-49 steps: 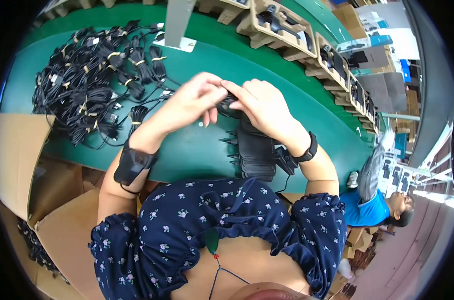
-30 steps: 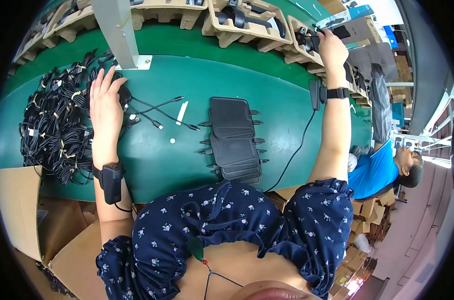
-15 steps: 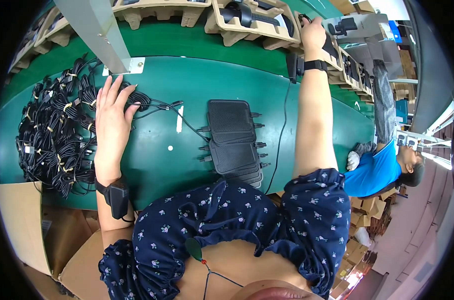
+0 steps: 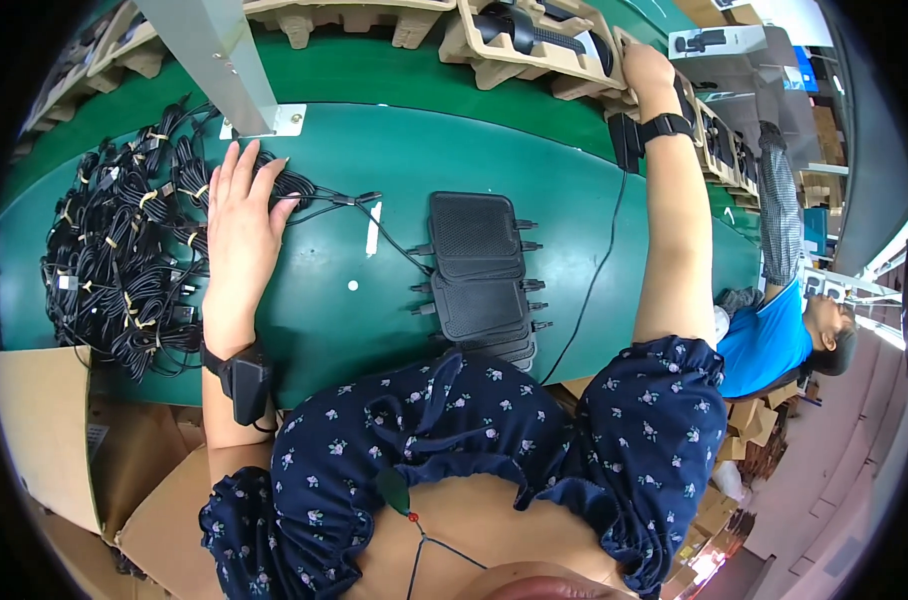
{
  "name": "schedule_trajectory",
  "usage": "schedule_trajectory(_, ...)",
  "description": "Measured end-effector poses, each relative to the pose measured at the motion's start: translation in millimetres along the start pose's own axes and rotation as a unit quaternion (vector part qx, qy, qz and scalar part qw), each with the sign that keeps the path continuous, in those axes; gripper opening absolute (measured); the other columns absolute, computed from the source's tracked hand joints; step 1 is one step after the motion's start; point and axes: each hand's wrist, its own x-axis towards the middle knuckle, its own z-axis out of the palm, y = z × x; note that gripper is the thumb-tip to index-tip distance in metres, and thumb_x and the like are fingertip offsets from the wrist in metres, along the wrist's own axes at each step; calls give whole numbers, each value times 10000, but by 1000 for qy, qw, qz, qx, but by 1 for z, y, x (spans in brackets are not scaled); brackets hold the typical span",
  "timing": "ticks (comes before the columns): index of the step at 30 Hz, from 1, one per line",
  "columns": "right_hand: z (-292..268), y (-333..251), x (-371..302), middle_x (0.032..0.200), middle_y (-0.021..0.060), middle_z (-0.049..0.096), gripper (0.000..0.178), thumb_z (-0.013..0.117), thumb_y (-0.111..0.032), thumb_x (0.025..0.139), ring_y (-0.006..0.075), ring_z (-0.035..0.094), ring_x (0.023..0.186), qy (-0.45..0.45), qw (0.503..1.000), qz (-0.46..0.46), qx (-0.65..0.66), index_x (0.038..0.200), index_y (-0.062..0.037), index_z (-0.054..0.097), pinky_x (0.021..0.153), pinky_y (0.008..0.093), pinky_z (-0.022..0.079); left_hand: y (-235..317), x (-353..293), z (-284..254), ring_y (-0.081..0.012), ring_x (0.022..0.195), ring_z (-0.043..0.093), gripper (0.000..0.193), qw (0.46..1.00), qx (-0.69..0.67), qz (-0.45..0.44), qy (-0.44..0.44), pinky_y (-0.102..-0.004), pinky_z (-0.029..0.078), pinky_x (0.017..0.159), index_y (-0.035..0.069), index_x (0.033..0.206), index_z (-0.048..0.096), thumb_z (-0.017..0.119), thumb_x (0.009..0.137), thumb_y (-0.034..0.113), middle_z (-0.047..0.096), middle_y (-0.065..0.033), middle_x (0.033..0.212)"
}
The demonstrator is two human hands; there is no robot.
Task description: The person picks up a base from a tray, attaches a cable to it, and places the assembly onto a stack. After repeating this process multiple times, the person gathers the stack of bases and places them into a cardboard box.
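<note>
A factory packing line is showing here. A long green conveyor belt (image 4: pixel 454 150) is running past the worker, carrying moulded pulp trays (image 4: pixel 534 40) with black devices sitting in their hollows. A big heap of bundled black cables (image 4: pixel 114 250) is lying on the belt, with a stack of flat black units (image 4: pixel 479 270) near it. Cardboard boxes (image 4: pixel 54 430) are standing by the line, and another worker in a blue shirt (image 4: pixel 764 340) is sitting further along it.
</note>
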Motion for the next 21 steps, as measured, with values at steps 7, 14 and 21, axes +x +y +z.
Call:
schedule_trajectory(7,-20,-17,-40,974,156,653,287,472,-234,867,343,618,942,96,968,105,208,1110,-165,609,792,446,497,-6,0,6,-322,1308,344,389,1000,16,6,7,-444,277,1084,78,1167,561,656,806,190,459,-147,1330)
schedule_trajectory(14,-83,-66,-115,1033,96,636,229,578,-313,854,289,585,1016,273,928,88,238,1021,-180,662,829,409,469,-16,-3,12,-332,1283,369,391,999,2,11,33,-447,294,1077,73,1157,562,665,797,183,475,-153,1303)
schedule_trajectory(21,-114,-160,-231,1084,106,604,548,704,-478,703,303,569,1001,14,899,-303,315,1101,-108,634,847,385,454,-21,-4,16,-333,1190,440,280,998,-15,6,64,-430,375,995,66,1066,592,644,793,102,529,-144,1154)
